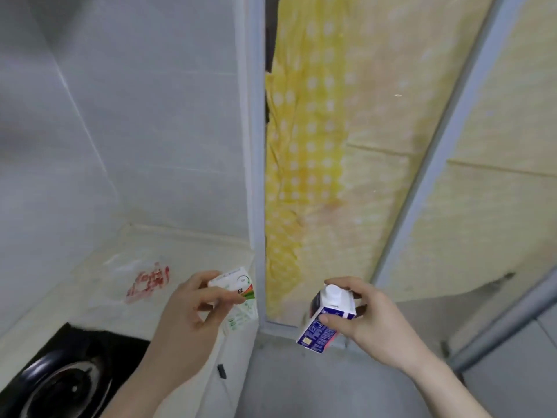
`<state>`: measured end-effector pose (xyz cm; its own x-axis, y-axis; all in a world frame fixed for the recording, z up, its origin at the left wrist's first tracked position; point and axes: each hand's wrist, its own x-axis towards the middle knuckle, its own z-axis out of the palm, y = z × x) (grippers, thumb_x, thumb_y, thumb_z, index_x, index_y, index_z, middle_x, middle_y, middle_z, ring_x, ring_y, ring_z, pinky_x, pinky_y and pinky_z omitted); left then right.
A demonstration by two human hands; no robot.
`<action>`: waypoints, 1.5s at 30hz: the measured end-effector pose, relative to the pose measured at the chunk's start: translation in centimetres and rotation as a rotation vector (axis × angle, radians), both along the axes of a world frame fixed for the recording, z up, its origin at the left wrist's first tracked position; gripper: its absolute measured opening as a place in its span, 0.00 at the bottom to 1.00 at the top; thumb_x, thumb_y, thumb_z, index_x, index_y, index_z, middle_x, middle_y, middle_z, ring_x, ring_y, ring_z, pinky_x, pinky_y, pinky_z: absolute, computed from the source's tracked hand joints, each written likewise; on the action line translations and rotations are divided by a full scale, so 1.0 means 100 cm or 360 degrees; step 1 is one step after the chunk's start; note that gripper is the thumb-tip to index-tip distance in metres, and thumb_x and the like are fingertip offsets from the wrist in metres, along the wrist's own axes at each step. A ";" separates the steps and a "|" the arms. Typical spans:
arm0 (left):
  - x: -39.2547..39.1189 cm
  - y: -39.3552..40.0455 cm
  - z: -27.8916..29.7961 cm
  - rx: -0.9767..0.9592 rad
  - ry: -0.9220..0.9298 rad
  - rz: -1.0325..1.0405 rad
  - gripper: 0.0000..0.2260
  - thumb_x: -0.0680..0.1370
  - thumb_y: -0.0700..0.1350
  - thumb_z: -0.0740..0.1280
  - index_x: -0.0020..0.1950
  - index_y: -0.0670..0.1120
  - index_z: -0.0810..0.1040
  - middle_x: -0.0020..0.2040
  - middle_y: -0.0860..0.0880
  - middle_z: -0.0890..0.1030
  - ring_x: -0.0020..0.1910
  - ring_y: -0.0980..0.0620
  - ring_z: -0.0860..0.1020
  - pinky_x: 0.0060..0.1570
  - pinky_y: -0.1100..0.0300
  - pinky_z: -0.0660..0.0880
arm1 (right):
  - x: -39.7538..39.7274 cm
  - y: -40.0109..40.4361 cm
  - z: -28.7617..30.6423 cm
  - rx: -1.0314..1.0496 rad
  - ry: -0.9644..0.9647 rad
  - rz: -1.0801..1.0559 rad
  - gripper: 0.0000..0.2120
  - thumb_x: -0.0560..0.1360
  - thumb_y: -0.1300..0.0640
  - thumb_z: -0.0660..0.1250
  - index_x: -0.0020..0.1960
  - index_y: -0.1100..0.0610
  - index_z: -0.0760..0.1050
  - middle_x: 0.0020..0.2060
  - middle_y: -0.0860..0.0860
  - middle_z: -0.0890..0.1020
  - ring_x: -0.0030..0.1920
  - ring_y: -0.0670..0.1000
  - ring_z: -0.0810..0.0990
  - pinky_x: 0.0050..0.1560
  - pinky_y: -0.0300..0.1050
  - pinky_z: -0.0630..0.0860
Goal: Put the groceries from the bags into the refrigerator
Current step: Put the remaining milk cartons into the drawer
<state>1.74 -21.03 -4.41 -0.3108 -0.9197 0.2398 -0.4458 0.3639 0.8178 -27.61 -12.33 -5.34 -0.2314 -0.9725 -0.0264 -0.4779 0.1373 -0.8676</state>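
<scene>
Grey wall tiles filled the left of our head view, and a yellow curtain with white dots hung behind a pale grey frame in the middle. Below the tiles ran a cream bench, meeting the wall at its far edge. On it, towards the far right corner, lay a clear plastic bag with red print. At the near left end of the bench sat a black gas burner. Grey floor showed beyond the right edge of the bench.

Our left hand was curled round a white carton with green and orange print, fingers on its near face, holding it just above the right edge of the bench, close to the frame. Our right hand gripped a blue and white carton with a white cap, thumb pressed on its near side and fingers wrapped behind its top. That carton was tilted, cap upward, and held in the air over the floor, in front of the foot of the curtain. The two cartons were near each other but apart, the frame between them.
</scene>
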 end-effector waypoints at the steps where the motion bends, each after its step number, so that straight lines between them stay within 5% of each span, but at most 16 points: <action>1: -0.023 -0.002 0.001 0.0002 0.0003 -0.0059 0.16 0.77 0.39 0.72 0.42 0.63 0.87 0.59 0.64 0.77 0.56 0.56 0.78 0.52 0.69 0.74 | -0.020 0.007 0.000 -0.0013 0.0003 -0.0058 0.24 0.67 0.50 0.82 0.59 0.36 0.78 0.50 0.36 0.83 0.41 0.47 0.84 0.46 0.39 0.81; 4: -0.090 -0.006 0.003 -0.0001 0.0049 -0.0209 0.18 0.76 0.37 0.73 0.41 0.63 0.87 0.57 0.68 0.76 0.54 0.55 0.79 0.48 0.72 0.73 | -0.074 0.026 0.000 -0.0042 0.0016 -0.0206 0.23 0.67 0.50 0.81 0.57 0.35 0.78 0.50 0.31 0.81 0.41 0.47 0.84 0.45 0.37 0.80; 12: -0.263 -0.011 0.007 0.0028 0.0039 -0.0751 0.19 0.77 0.35 0.72 0.41 0.61 0.87 0.58 0.67 0.76 0.56 0.55 0.77 0.51 0.62 0.75 | -0.186 0.084 0.009 -0.0093 0.0048 -0.0640 0.22 0.67 0.49 0.81 0.57 0.36 0.79 0.51 0.38 0.83 0.39 0.47 0.85 0.46 0.45 0.82; 19: -0.402 -0.021 0.019 -0.0051 0.0013 -0.1267 0.19 0.76 0.35 0.73 0.41 0.62 0.86 0.60 0.64 0.78 0.56 0.55 0.78 0.49 0.67 0.74 | -0.256 0.127 0.030 -0.0170 0.0223 -0.1110 0.21 0.67 0.51 0.82 0.56 0.39 0.80 0.51 0.35 0.82 0.50 0.41 0.81 0.45 0.30 0.76; 22: -0.458 -0.029 0.024 -0.0034 0.0018 -0.1473 0.18 0.76 0.35 0.72 0.41 0.61 0.87 0.59 0.64 0.78 0.53 0.58 0.79 0.48 0.75 0.70 | -0.279 0.137 0.038 -0.0164 0.0319 -0.1313 0.21 0.67 0.51 0.82 0.56 0.40 0.80 0.51 0.35 0.82 0.51 0.41 0.81 0.45 0.30 0.75; 26: -0.524 -0.041 0.029 0.0060 0.0069 -0.1768 0.18 0.77 0.34 0.71 0.42 0.59 0.87 0.59 0.63 0.78 0.54 0.57 0.80 0.53 0.67 0.74 | -0.302 0.146 0.051 -0.0175 0.0437 -0.1603 0.21 0.67 0.50 0.83 0.55 0.39 0.80 0.50 0.36 0.83 0.52 0.40 0.80 0.45 0.30 0.75; 36: -0.662 -0.045 0.055 0.0141 0.0140 -0.2392 0.19 0.77 0.31 0.70 0.39 0.55 0.87 0.57 0.65 0.78 0.55 0.62 0.80 0.51 0.74 0.74 | -0.326 0.168 0.073 -0.0144 0.0701 -0.2254 0.22 0.68 0.47 0.80 0.59 0.36 0.78 0.56 0.31 0.81 0.56 0.39 0.80 0.49 0.32 0.76; 40: -0.716 -0.024 0.055 0.0111 0.0136 -0.2586 0.18 0.77 0.31 0.69 0.41 0.55 0.87 0.58 0.62 0.78 0.56 0.59 0.81 0.50 0.71 0.76 | -0.334 0.178 0.070 -0.0083 0.0737 -0.2429 0.22 0.69 0.48 0.81 0.60 0.37 0.78 0.56 0.32 0.81 0.57 0.39 0.80 0.50 0.36 0.78; 45: -0.786 0.012 0.046 0.0064 0.0117 -0.2650 0.17 0.78 0.35 0.70 0.42 0.58 0.87 0.61 0.63 0.76 0.55 0.59 0.81 0.57 0.55 0.80 | -0.367 0.188 0.064 -0.0107 0.0726 -0.2536 0.22 0.69 0.51 0.81 0.60 0.37 0.79 0.56 0.33 0.81 0.56 0.39 0.80 0.48 0.38 0.79</action>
<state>-76.81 -19.82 0.15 -0.8814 0.3778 0.2834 0.4192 0.3492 0.8381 -64.35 6.52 1.04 -0.9072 0.2360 0.3482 -0.1037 0.6768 -0.7288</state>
